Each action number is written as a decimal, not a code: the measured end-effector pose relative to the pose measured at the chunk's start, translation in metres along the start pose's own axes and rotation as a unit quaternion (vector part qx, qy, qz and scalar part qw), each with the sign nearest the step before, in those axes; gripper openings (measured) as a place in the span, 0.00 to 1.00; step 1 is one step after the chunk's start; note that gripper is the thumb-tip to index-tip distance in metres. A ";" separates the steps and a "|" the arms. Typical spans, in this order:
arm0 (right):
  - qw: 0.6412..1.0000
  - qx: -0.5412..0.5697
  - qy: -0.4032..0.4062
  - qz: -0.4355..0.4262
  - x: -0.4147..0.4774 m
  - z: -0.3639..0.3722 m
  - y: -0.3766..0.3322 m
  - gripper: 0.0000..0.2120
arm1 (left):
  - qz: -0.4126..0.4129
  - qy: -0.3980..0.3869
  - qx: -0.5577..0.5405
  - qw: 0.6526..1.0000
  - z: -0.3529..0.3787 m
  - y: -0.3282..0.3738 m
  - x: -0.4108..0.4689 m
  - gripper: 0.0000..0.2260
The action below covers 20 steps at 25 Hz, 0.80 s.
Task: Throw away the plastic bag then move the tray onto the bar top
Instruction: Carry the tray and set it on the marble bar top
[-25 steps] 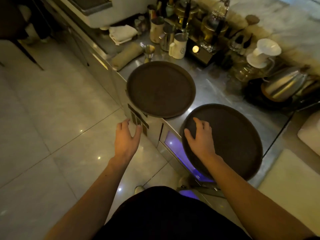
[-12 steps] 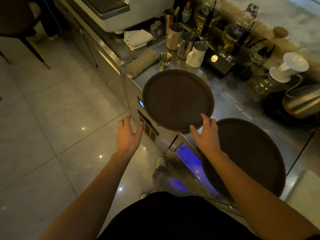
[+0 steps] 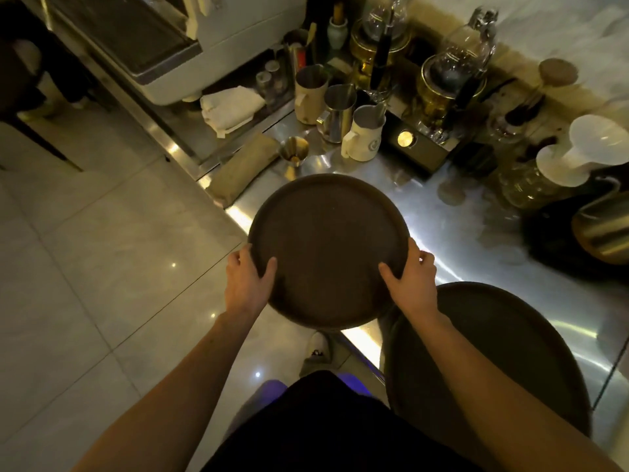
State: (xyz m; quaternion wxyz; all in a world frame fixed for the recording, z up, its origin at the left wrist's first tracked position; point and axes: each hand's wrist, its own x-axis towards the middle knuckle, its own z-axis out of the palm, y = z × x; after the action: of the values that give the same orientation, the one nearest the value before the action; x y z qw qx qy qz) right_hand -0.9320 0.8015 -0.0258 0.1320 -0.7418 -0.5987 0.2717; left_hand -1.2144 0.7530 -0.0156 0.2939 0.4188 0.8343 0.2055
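A round dark brown tray (image 3: 326, 243) sits at the front edge of the steel counter (image 3: 452, 233), its near part overhanging the floor. My left hand (image 3: 246, 284) grips its left rim, thumb on top. My right hand (image 3: 412, 282) grips its right rim the same way. A second round dark tray (image 3: 503, 352) lies on the counter to the right, partly under my right forearm. No plastic bag is visible.
Behind the tray stand a jigger (image 3: 293, 155), metal pitchers (image 3: 337, 112), a white jug (image 3: 364, 136), glass jars (image 3: 449, 76), a rolled cloth (image 3: 243, 168), a folded towel (image 3: 229, 107) and a coffee machine (image 3: 204, 39). Tiled floor (image 3: 102, 267) lies to the left.
Both hands have moved forward from in front of the counter and closed on the rims of the nearer-left tray. The camera has shifted closer over it.
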 end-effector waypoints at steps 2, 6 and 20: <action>1.000 -0.001 -0.014 0.025 0.009 0.002 0.003 0.38 | -0.019 -0.014 0.021 1.000 0.005 0.005 0.013 0.30; 0.996 0.022 -0.045 0.067 0.011 0.012 0.006 0.39 | -0.046 -0.036 0.037 0.998 0.012 0.009 0.028 0.33; 0.987 0.086 0.009 0.136 0.007 0.015 -0.022 0.39 | -0.026 -0.022 0.050 0.998 -0.012 0.016 0.066 0.45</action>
State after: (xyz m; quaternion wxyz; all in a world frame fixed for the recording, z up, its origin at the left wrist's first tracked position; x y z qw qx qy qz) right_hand -0.9575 0.8117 -0.0279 0.1623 -0.8048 -0.4651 0.3310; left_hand -1.2445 0.8149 -0.0177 0.2959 0.4156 0.8474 0.1472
